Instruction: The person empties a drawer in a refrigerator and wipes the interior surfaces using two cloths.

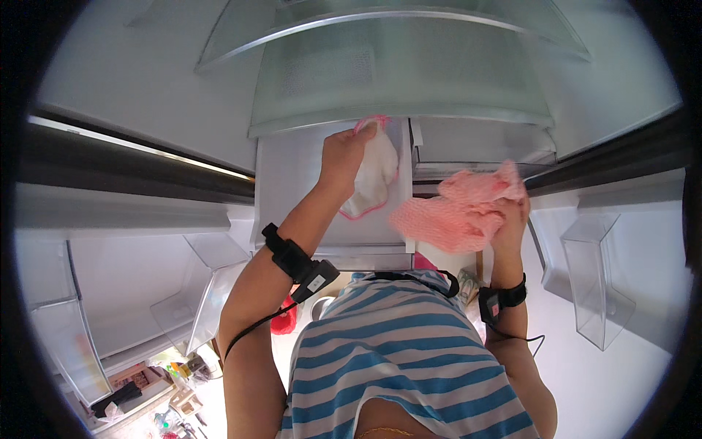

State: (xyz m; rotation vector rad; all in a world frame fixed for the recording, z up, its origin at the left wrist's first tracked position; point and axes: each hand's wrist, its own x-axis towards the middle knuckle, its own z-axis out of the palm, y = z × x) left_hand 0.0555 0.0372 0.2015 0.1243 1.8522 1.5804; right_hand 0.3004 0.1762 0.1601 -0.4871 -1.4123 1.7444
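Note:
My left hand grips a white cloth with a pink edge by its top end. The cloth hangs over the pulled-out refrigerator drawer, on the left; whether it touches the drawer floor I cannot tell. Off to the right, my right hand is closed around a bunched pink textured cloth, slightly blurred. That cloth is in front of the second drawer, which sits further back under the glass shelf. The fingertips of my right hand are partly hidden by the pink cloth.
A glass shelf spans above the drawers, with another shelf edge higher up. Both refrigerator doors stand wide, with clear door bins on the left and a clear bin on the right. A cluttered counter shows at lower left.

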